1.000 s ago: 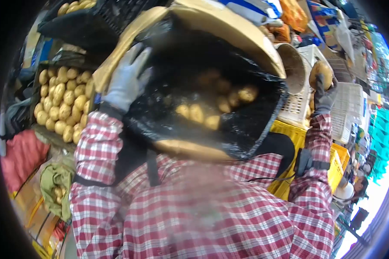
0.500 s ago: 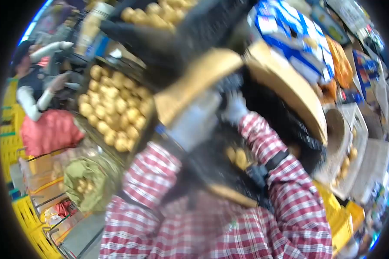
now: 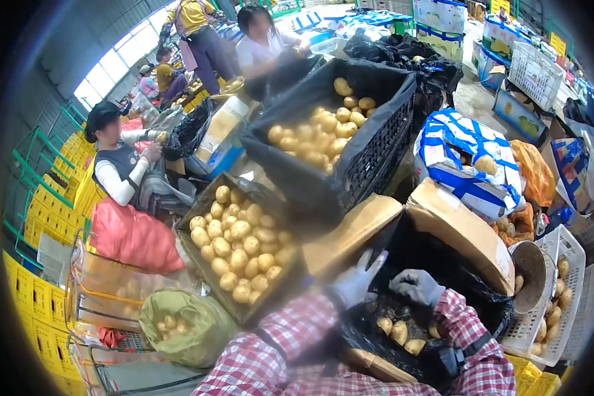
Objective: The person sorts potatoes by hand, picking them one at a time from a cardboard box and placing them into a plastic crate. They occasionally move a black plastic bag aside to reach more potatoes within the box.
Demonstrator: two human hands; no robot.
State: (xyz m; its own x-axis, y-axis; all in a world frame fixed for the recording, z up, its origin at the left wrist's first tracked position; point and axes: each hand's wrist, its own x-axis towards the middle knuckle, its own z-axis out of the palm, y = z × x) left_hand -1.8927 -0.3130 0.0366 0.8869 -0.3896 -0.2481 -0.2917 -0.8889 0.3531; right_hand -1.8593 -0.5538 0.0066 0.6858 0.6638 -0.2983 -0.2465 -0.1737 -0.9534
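Observation:
Both my hands wear pale grey gloves. My left hand (image 3: 358,282) is at the left side of an open cardboard box (image 3: 457,231), with two fingers stretched out and apart, holding nothing visible. My right hand (image 3: 418,287) is over the inside of that box, its fingers curled in; whatever may be in them is hidden. A black plastic liner (image 3: 409,254) covers the box's inside. Several potatoes (image 3: 398,332) lie at its bottom, below my hands, among dark crumbs.
Left of the box stands a crate of potatoes (image 3: 241,241); a black-lined crate (image 3: 376,155) with more is beyond. A green sack (image 3: 198,330) stands front left, a white basket (image 3: 571,317) at right. A person in a dark cap (image 3: 115,155) works at left; others are behind.
The view has tilted up and sharpened. My hands, close together near the black liner before, are now apart, the left one with fingers stretched.

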